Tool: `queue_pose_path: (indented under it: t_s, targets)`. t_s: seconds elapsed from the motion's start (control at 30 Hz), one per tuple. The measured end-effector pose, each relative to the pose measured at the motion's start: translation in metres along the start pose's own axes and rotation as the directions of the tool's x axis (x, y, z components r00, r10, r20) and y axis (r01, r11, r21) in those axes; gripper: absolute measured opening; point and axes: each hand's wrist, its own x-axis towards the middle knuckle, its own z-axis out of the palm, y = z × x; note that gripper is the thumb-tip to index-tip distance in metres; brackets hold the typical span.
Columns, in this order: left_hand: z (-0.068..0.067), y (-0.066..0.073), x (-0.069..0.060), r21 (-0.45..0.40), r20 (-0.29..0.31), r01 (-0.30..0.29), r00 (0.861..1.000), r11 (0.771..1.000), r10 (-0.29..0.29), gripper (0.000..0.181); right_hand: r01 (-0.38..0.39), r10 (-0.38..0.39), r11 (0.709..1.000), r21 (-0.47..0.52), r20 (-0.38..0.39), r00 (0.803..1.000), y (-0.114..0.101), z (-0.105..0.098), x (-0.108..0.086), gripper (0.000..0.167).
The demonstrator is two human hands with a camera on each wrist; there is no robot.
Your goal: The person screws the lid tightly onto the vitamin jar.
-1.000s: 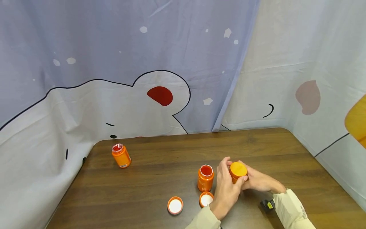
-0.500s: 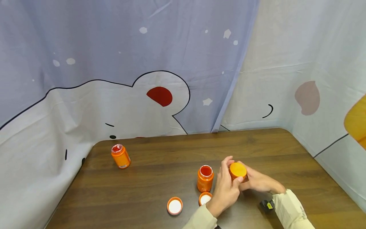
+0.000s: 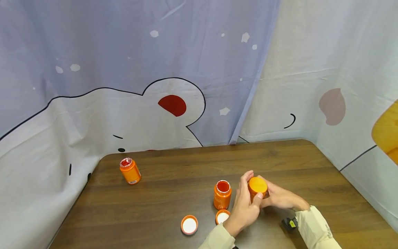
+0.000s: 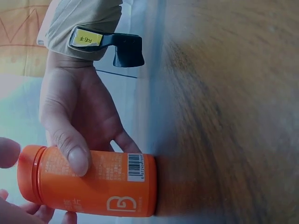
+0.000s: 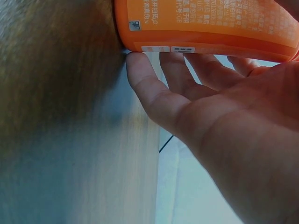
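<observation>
Cloth [image 3: 192, 55], lilac and white with cartoon outlines, hung beyond the back and sides of a brown wood-grained table [image 3: 155, 204] with rounded back corners. Wood stretched broadly along its back edge, and a wide strip ran toward its right edge. The left hand [image 3: 244, 207] and right hand [image 3: 280, 197] both gripped one jar, right of the middle and toward the front: left fingers curved behind it, right thumb on its side. This capped jar [image 4: 93, 182] was upright, smooth orange with a yellower top, pale print and a logo — whether its base touched the wood, I could not tell. Just left of the left hand stood an open jar [image 3: 222, 197], red inside, its rim flecked white; a second open jar [image 3: 130, 172] stood well apart, near the back left corner. Two orange caps [image 3: 189, 224] lay white lining upward — one just before the nearer open jar, partly hidden. Smallest was the barcode [image 4: 136, 167] near the held jar's base.
</observation>
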Motion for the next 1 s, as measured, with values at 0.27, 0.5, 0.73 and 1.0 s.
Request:
queue_pose_path:
  t_s: [0.27,0.5,0.73,1.0]
  targets:
    - [0.004,-0.001,0.002,0.071,-0.214,-0.052,0.975,0.996,0.066,0.067,-0.015,0.013,0.998,-0.068,-0.024,1.000,0.000,-0.001,-0.002,0.055]
    - [0.005,-0.006,0.002,0.198,-0.227,-0.119,0.960,0.973,0.164,0.069,0.011,-0.011,1.000,-0.030,-0.004,1.000,0.003,-0.001,-0.001,0.057]
    - [0.006,-0.009,0.001,0.197,-0.176,-0.157,0.965,0.968,0.193,0.058,0.047,-0.048,0.999,0.027,0.026,0.999,0.004,0.000,0.000,0.055]
    - [0.007,-0.011,0.001,0.262,-0.135,-0.265,0.942,0.928,0.307,0.047,0.002,-0.002,1.000,0.024,0.002,1.000,0.001,0.000,-0.001,0.056]
